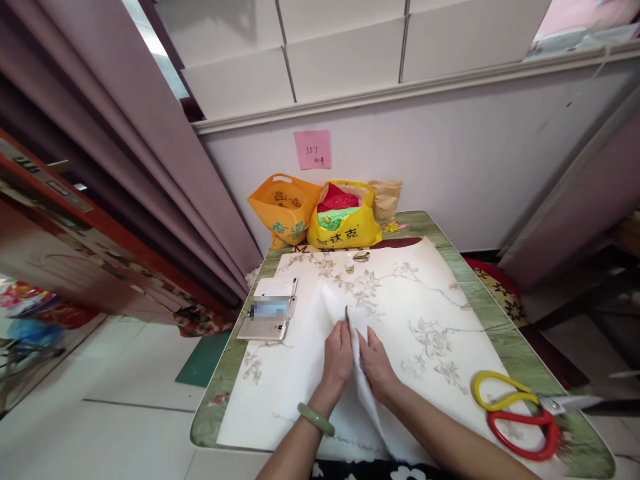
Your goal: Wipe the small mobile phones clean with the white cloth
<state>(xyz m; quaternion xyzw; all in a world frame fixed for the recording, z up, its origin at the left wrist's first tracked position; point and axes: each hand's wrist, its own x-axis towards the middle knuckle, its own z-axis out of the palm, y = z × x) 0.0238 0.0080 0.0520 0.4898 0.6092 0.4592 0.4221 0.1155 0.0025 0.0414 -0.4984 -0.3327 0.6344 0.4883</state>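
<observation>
A large white sheet with a pale flower print [430, 313] covers most of the green table [505, 333]. A raised fold in the sheet [356, 347] runs between my hands toward me. My left hand [338, 357], with a green bangle on its wrist, presses flat on the left side of the fold, fingers stretched out and together. My right hand [376, 363] lies flat against the right side of the fold, fingers extended. Neither hand grips anything.
Scissors with yellow and red handles [520, 413] lie at the right front of the table. Phones [270, 317] sit at the left edge. An orange bag [285, 210], a yellow bag [345, 220] and a small bottle [349, 267] stand at the back.
</observation>
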